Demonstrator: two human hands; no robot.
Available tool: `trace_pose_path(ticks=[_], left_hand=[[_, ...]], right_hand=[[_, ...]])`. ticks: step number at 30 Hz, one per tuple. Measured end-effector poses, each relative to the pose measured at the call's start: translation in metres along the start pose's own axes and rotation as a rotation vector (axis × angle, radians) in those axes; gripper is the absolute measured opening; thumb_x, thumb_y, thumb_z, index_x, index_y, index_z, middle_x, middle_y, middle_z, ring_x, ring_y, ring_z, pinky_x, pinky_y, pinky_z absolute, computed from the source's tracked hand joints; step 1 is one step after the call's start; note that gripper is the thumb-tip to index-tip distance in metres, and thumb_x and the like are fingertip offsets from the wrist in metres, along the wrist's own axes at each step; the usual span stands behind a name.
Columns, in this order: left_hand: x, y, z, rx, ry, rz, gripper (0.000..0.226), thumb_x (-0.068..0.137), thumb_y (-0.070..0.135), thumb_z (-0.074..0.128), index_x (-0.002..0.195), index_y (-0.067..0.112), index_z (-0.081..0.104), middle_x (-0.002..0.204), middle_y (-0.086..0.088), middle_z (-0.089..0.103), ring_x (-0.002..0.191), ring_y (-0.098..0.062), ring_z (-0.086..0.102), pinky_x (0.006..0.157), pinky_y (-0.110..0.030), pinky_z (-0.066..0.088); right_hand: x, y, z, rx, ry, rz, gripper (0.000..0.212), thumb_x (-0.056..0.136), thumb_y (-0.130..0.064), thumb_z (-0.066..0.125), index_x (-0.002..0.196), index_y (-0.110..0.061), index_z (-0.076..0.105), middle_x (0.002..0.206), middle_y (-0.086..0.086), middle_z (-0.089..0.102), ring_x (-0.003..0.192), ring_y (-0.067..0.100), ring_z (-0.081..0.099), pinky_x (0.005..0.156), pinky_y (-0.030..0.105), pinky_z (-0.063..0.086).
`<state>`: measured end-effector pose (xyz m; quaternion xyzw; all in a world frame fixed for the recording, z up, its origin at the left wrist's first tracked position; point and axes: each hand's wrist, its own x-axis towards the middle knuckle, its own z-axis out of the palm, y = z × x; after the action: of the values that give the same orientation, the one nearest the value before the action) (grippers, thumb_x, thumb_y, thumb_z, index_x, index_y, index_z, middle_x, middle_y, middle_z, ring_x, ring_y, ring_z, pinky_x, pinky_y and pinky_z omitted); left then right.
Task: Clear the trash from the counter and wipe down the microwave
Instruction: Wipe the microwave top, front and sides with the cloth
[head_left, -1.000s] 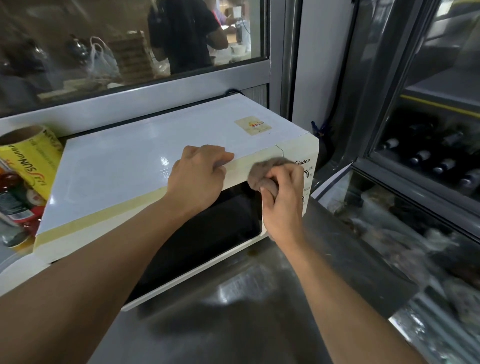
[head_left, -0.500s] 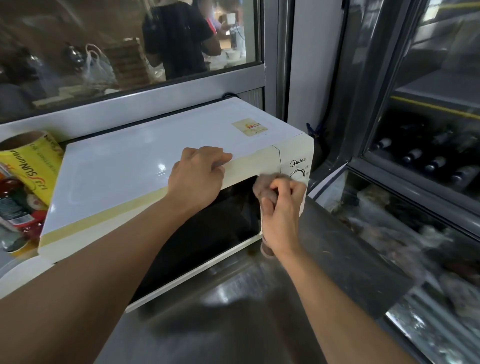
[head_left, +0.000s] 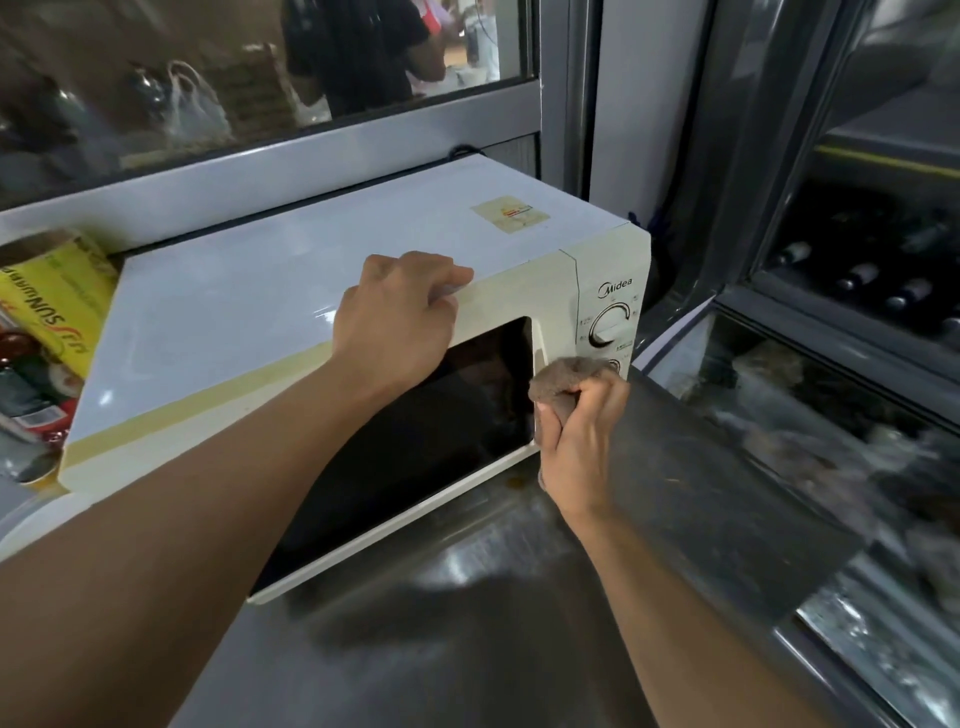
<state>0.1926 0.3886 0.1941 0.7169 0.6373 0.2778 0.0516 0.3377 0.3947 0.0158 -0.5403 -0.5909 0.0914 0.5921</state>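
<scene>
While the left hand rests on the top front edge of the microwave, its fingers are curled down and pressed together over that edge, above the dark door window; nothing is held in it.

Item, right hand: fingers closed into a fist around a bunched grey-brown cloth, thumb lying along the cloth's lower part. The cloth's upper bulge touches the microwave's front at the lower part of the control panel, just right of the door window and partly covering the lower dial.

Item, microwave: cream-white, door shut, standing on a steel counter, its back toward a glass partition. A worn sticker lies on its top near the right rear corner.

Item, yellow packet: printed wrapper, just left of the microwave, among other containers too crowded to tell apart.

Item, glass-fronted cooler: right of the counter, bottles on their sides inside.
</scene>
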Motion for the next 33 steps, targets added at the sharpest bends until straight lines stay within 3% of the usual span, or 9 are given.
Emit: trace_pose_path(ticks=[4,8,14,18,21,25,27,29,33], left_hand=[[-0.001,0.001,-0.002,-0.01,-0.018,-0.01,0.042,0.094,0.011,0.042,0.127,0.032,0.057,0.137,0.016,0.049,0.133,-0.011,0.029,0.095,-0.027,0.027],[-0.001,0.003,-0.004,-0.01,-0.033,-0.016,0.042,0.094,0.011,0.041,0.128,0.031,0.056,0.138,0.016,0.049,0.133,-0.01,0.028,0.097,-0.028,0.027],[0.0,0.001,0.0,0.006,-0.018,-0.01,0.042,0.095,0.012,0.041,0.127,0.033,0.056,0.137,0.017,0.049,0.133,-0.009,0.027,0.093,-0.026,0.025],[0.0,-0.001,0.002,-0.011,0.0,0.004,0.041,0.094,0.012,0.041,0.126,0.033,0.057,0.135,0.019,0.05,0.132,-0.008,0.028,0.098,-0.026,0.026],[0.001,-0.003,0.003,-0.013,0.007,0.012,0.041,0.094,0.013,0.041,0.126,0.033,0.057,0.134,0.019,0.05,0.133,-0.009,0.028,0.1,-0.028,0.028],[0.0,-0.003,0.002,-0.019,-0.002,0.003,0.042,0.094,0.014,0.04,0.127,0.033,0.057,0.136,0.018,0.05,0.134,-0.009,0.028,0.104,-0.031,0.029],[-0.002,-0.002,0.003,-0.013,0.002,0.011,0.042,0.094,0.013,0.041,0.127,0.033,0.057,0.135,0.018,0.05,0.133,-0.01,0.028,0.104,-0.032,0.029],[-0.001,-0.002,0.003,-0.01,0.01,0.015,0.042,0.093,0.013,0.041,0.126,0.033,0.057,0.134,0.019,0.05,0.133,-0.008,0.029,0.102,-0.029,0.028],[0.0,-0.003,0.001,-0.006,-0.005,0.01,0.041,0.094,0.013,0.041,0.127,0.034,0.056,0.135,0.019,0.049,0.132,-0.009,0.029,0.1,-0.029,0.028]], right_hand=[[-0.007,0.0,0.001,-0.077,-0.074,0.094,0.041,0.08,0.001,0.064,0.101,-0.015,0.033,0.118,0.017,0.035,0.118,0.034,0.044,0.098,0.047,0.046],[0.015,-0.019,-0.01,-0.023,-0.068,0.03,0.017,0.078,0.005,0.047,0.093,-0.001,0.043,0.108,0.015,0.037,0.103,0.025,0.044,0.092,0.045,0.047],[0.029,-0.031,-0.008,-0.001,0.007,0.0,0.028,0.081,-0.002,0.063,0.097,-0.008,0.041,0.114,0.012,0.037,0.113,0.026,0.042,0.097,0.036,0.044],[-0.005,0.001,0.008,-0.009,0.018,0.091,0.034,0.081,-0.004,0.065,0.105,-0.002,0.04,0.124,0.02,0.036,0.126,0.036,0.038,0.104,0.049,0.04],[-0.008,0.009,0.018,-0.035,0.036,0.131,0.034,0.085,-0.013,0.061,0.107,-0.006,0.036,0.126,0.023,0.036,0.128,0.038,0.038,0.106,0.048,0.038],[-0.036,0.03,0.023,-0.097,-0.131,0.345,0.044,0.088,-0.019,0.056,0.123,0.0,0.038,0.128,0.016,0.036,0.121,0.029,0.045,0.099,0.05,0.044],[-0.046,0.037,0.024,-0.089,-0.193,0.416,0.03,0.089,-0.011,0.054,0.116,-0.003,0.046,0.121,0.009,0.039,0.111,0.019,0.049,0.089,0.049,0.05],[-0.042,0.032,0.026,-0.066,-0.136,0.413,0.017,0.088,-0.011,0.055,0.104,-0.008,0.05,0.114,0.004,0.041,0.104,0.013,0.05,0.082,0.047,0.052],[-0.027,0.013,0.017,0.01,-0.003,0.307,0.016,0.089,-0.012,0.057,0.099,-0.003,0.049,0.11,0.013,0.044,0.103,0.014,0.044,0.09,0.041,0.047]])
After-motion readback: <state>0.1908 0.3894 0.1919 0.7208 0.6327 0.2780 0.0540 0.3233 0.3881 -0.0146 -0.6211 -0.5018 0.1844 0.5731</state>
